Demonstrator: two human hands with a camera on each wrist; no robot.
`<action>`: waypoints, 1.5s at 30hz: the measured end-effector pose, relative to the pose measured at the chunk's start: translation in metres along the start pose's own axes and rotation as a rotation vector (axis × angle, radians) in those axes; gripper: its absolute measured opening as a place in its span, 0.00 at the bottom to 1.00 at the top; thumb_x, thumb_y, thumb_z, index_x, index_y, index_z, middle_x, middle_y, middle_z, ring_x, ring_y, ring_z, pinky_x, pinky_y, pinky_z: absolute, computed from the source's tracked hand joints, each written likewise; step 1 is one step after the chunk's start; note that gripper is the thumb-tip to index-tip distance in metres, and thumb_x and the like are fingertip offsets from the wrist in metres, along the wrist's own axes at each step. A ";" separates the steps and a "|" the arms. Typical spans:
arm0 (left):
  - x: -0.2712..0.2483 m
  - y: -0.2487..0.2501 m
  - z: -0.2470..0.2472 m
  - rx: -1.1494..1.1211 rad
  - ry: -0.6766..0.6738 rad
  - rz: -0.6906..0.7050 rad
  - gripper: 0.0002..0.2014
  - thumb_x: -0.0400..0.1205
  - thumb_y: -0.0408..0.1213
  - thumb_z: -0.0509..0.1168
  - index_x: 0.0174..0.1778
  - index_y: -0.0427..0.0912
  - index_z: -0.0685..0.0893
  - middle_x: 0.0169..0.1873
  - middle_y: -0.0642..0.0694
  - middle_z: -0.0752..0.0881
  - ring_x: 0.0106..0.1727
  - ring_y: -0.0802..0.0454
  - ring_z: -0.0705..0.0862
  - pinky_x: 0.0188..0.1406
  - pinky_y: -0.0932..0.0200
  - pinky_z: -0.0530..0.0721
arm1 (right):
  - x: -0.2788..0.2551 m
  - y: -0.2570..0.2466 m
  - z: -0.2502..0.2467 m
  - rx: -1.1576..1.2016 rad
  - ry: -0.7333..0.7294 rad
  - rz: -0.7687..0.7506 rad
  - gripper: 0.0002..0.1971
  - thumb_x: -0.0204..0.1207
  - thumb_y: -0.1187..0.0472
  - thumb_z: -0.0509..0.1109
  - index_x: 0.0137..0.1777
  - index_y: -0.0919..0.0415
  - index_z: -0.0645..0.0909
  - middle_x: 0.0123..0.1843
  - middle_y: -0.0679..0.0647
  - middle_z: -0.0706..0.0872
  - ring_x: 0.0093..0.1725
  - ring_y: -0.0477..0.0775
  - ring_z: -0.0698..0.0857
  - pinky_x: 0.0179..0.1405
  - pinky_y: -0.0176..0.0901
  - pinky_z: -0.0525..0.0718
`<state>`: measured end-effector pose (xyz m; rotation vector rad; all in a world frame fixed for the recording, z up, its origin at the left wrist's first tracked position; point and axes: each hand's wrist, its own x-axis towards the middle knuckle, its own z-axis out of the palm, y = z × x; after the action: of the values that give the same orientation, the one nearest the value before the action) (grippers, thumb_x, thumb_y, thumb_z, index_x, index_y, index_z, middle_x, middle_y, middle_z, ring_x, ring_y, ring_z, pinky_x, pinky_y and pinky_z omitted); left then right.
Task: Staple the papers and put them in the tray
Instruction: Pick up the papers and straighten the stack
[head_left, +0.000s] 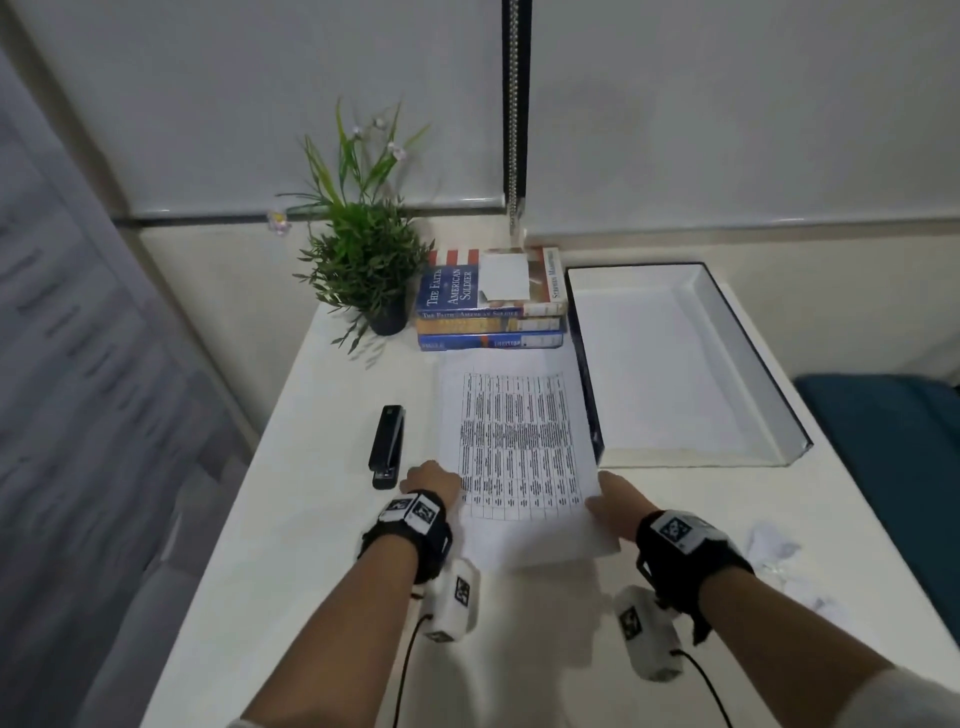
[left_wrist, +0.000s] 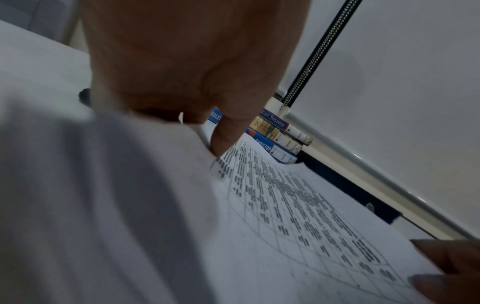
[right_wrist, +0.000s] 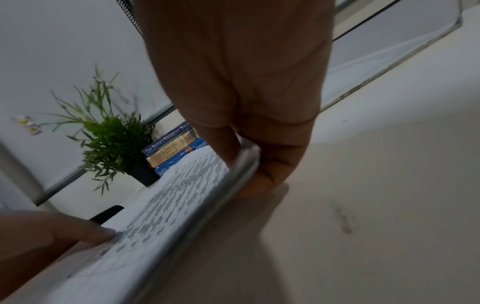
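Observation:
A stack of printed papers (head_left: 514, 441) with a dense table lies in the middle of the white desk. My left hand (head_left: 431, 478) grips its near left edge, with the thumb (left_wrist: 226, 139) on top of the sheets (left_wrist: 298, 205). My right hand (head_left: 613, 499) pinches the near right edge (right_wrist: 168, 201), thumb above and fingers (right_wrist: 272, 174) below, lifting that side slightly. A black stapler (head_left: 387, 447) lies closed just left of the papers, beside my left hand. The white tray (head_left: 691, 457) with dark outer walls stands to the right of the papers, with nothing in it.
Three stacked books (head_left: 488, 312) and a potted plant (head_left: 363, 260) stand at the back of the desk. Crumpled white paper (head_left: 774, 545) lies near the right edge. A teal seat (head_left: 883, 441) is beyond that edge, and grey drawers are on the left.

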<state>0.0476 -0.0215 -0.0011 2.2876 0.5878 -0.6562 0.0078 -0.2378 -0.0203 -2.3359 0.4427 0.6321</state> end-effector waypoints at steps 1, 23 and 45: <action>0.000 -0.001 0.000 -0.017 -0.004 -0.001 0.21 0.81 0.34 0.57 0.69 0.30 0.71 0.70 0.33 0.75 0.68 0.37 0.77 0.66 0.52 0.76 | -0.002 0.002 0.002 -0.012 0.016 -0.039 0.13 0.79 0.69 0.57 0.60 0.74 0.72 0.68 0.70 0.76 0.68 0.62 0.76 0.62 0.43 0.70; -0.132 0.006 -0.030 -0.796 0.304 0.788 0.13 0.85 0.26 0.52 0.62 0.22 0.68 0.56 0.23 0.75 0.51 0.43 0.77 0.47 0.71 0.78 | -0.143 -0.040 -0.063 0.705 0.596 -0.588 0.11 0.81 0.69 0.57 0.59 0.57 0.68 0.56 0.53 0.79 0.56 0.53 0.80 0.60 0.46 0.78; -0.130 -0.029 -0.010 -0.456 0.347 0.870 0.08 0.86 0.33 0.50 0.55 0.41 0.73 0.36 0.59 0.76 0.43 0.51 0.78 0.37 0.64 0.74 | -0.193 -0.055 -0.098 -0.061 1.037 -0.932 0.33 0.70 0.62 0.64 0.76 0.65 0.60 0.74 0.61 0.70 0.75 0.59 0.67 0.79 0.60 0.61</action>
<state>-0.0661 -0.0240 0.0686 1.9480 -0.1376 0.2766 -0.0946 -0.2373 0.1786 -2.4004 -0.2756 -1.0342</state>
